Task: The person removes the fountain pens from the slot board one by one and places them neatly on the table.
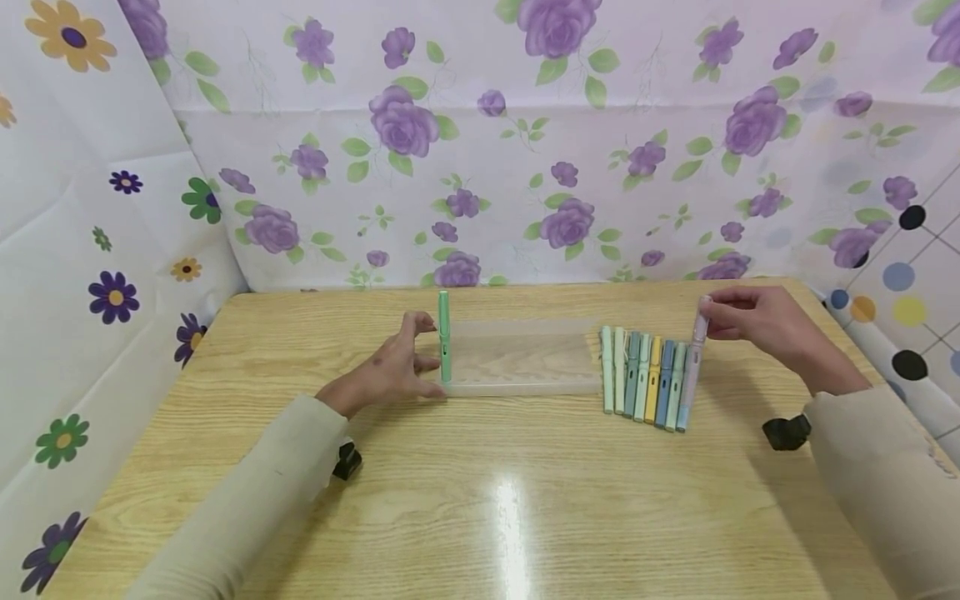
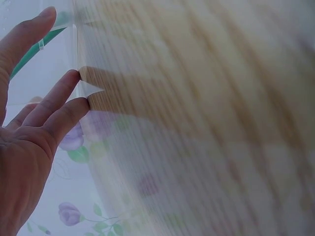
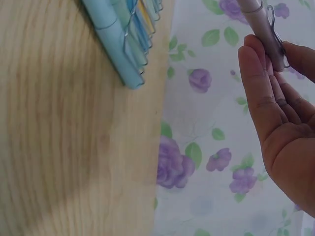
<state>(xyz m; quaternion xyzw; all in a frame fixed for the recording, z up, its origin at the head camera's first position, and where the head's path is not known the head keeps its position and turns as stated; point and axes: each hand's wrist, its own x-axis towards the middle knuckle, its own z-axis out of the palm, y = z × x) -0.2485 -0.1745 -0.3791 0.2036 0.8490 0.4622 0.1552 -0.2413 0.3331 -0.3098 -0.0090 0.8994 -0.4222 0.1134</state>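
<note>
My left hand (image 1: 390, 367) is at the left end of a clear plastic tray (image 1: 525, 388). Its fingers are extended and spread, with fingertips touching the tray's end wall in the left wrist view. A green pen (image 1: 445, 337) lies lengthwise inside that end. Over on the right, my right hand (image 1: 761, 321) pinches a pale pink-lilac capped pen (image 1: 697, 333) near its clip end, between thumb and fingers. In the head view this pen overlaps the right end of a row of several pastel pens (image 1: 641, 379); the right wrist view shows a light blue pen (image 3: 115, 49) at that end.
The pen row, in greens, blues and yellow, lies just right of the tray on a wood-grain table (image 1: 420, 500). A flowered cloth (image 1: 480, 167) hangs behind the table's back edge. Dark wrist-mounted pieces show beside both sleeves.
</note>
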